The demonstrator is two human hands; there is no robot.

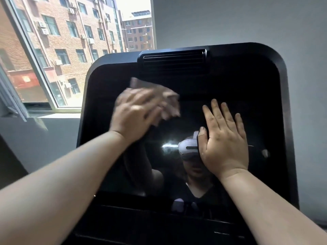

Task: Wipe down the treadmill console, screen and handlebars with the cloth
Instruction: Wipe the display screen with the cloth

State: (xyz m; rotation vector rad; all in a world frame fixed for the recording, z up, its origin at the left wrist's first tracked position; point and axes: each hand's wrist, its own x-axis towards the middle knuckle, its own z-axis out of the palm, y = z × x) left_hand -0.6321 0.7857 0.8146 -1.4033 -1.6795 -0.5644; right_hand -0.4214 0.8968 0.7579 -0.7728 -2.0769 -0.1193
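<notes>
The treadmill console [276, 71] is a big black panel that fills the middle of the head view. Its glossy dark screen [230, 89] mirrors the person. My left hand [134, 115] presses a brownish cloth [166, 98] flat against the upper left of the screen; hand and cloth are motion-blurred. My right hand [223, 138] lies flat on the screen's right half, fingers straight and spread, holding nothing. No handlebars are in view.
A vent grille [174, 60] sits at the console's top centre. A window [70, 50] with a slanted frame opens at the left onto brick buildings. Grey walls stand behind and to the right of the console.
</notes>
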